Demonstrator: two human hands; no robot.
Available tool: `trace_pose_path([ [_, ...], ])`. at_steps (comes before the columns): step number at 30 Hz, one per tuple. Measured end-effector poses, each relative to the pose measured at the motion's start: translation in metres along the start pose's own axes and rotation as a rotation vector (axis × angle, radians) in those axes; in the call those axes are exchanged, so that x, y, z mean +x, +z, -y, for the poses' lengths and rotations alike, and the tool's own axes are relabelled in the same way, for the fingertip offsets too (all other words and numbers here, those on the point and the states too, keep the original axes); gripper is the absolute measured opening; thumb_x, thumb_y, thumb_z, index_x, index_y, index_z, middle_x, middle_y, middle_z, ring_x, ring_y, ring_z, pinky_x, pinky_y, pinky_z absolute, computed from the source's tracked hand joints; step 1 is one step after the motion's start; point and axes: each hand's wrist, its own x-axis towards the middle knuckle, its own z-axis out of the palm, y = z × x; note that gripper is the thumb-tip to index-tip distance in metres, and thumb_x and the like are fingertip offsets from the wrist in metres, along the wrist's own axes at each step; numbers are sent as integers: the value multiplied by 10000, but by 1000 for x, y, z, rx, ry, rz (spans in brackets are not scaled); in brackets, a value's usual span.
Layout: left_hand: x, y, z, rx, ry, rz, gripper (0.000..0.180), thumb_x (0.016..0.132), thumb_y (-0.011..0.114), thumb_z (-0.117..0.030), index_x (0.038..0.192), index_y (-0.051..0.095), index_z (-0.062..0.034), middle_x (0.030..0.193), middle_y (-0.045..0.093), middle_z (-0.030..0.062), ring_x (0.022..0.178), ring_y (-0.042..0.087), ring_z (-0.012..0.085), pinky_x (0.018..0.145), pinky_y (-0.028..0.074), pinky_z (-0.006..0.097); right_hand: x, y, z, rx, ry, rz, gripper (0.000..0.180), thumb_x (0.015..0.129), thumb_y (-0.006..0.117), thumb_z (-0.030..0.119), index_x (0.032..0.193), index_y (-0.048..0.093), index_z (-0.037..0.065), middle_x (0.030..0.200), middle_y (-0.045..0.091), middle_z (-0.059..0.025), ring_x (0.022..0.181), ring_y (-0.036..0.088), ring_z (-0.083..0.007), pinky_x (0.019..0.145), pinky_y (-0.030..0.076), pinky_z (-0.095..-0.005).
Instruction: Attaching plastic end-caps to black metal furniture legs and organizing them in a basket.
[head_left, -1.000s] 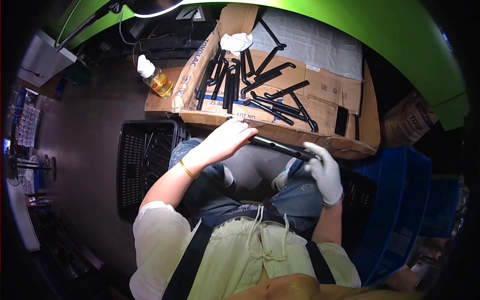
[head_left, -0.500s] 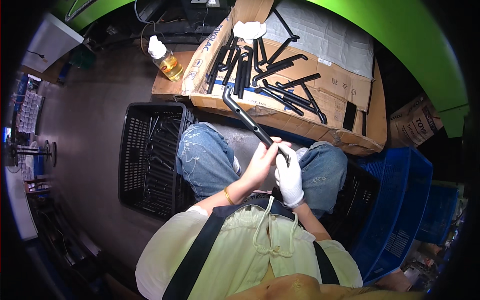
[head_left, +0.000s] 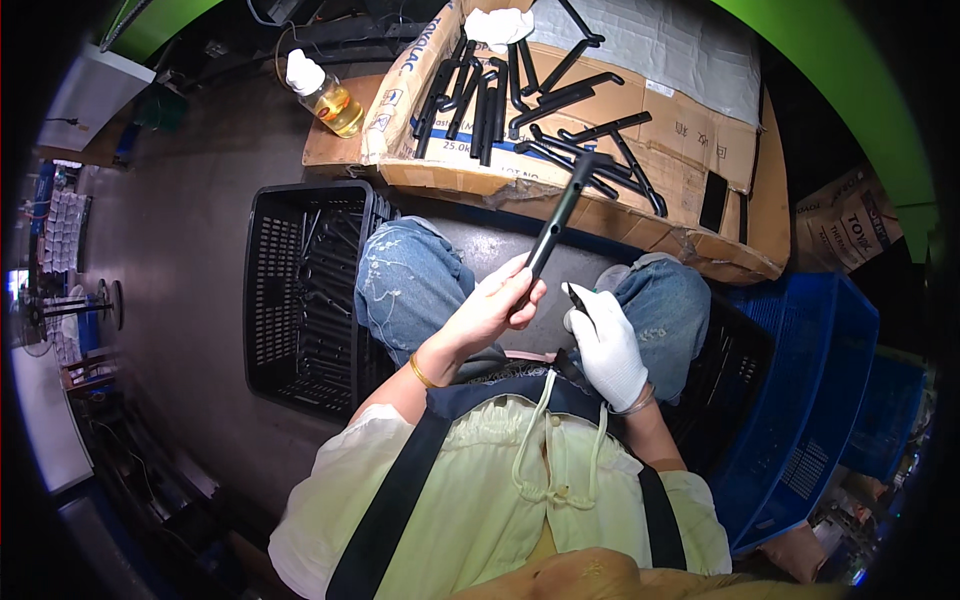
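Note:
My bare left hand [head_left: 503,302] is closed round the lower end of a long black plastic handle [head_left: 560,222], which has a bent top and holes along its side. The handle tilts up and to the right, its top over the front edge of a cut-down cardboard box [head_left: 640,228]. My right hand [head_left: 608,348], in a white glove, grips a small dark pen-shaped tool [head_left: 576,297] with its tip poking out past the fingers. Hand and tool are apart from the handle. Several similar black handles [head_left: 487,112] lie scattered in the box.
A crumpled white cloth [head_left: 500,27] lies at the box's far side. Left of the box stands a bottle of yellow liquid [head_left: 340,110]. A black crate [head_left: 268,300] full of black handles is beside my left knee. Blue crates [head_left: 800,410] stand at the right.
My left hand has moved left and turned the handle from leaning left to leaning right. My right hand has come away from it, lower and rightward, and its tool now shows.

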Motion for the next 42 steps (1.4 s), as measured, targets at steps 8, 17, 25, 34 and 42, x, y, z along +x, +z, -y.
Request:
trace_pose_path([
  [8, -9, 17, -8, 71, -16, -27, 521, 1063, 329, -436, 1353, 490, -35, 636, 454, -30, 474, 306, 33, 449, 261, 190, 5, -14, 30, 52, 85, 200, 154, 918, 556, 56, 1060, 591, 9, 881, 637, -169, 799, 664, -336, 670, 529, -395],
  [17, -13, 24, -14, 282, -13, -58, 586, 1069, 256, -475, 1366, 554, -68, 589, 416, -59, 492, 315, 27, 464, 268, 191, 15, -8, 29, -329, -231, 180, 83, 909, 535, 118, 943, 591, 67, 823, 616, -117, 686, 654, -293, 580, 525, -382],
  [25, -13, 21, -14, 284, -54, -71, 589, 1066, 262, -482, 1357, 565, -69, 579, 408, -66, 495, 319, 25, 465, 268, 196, 19, -7, 24, -496, -424, 233, 135, 844, 580, 160, 954, 591, 81, 852, 587, -94, 685, 649, -258, 581, 515, -357],
  [34, -14, 26, -15, 299, -44, -111, 580, 1069, 262, -472, 1348, 576, -72, 613, 437, -62, 516, 321, 23, 474, 261, 193, 18, -6, 21, -508, -445, 229, 165, 841, 594, 181, 968, 593, 76, 852, 586, -90, 688, 649, -256, 588, 517, -357],
  [42, -15, 23, -13, 243, -71, -84, 607, 1064, 270, -480, 1346, 546, -18, 587, 400, -73, 488, 276, 25, 460, 226, 192, 23, -12, 23, -446, -405, 303, 186, 853, 598, 185, 992, 639, 68, 870, 627, -80, 718, 668, -253, 614, 541, -356],
])
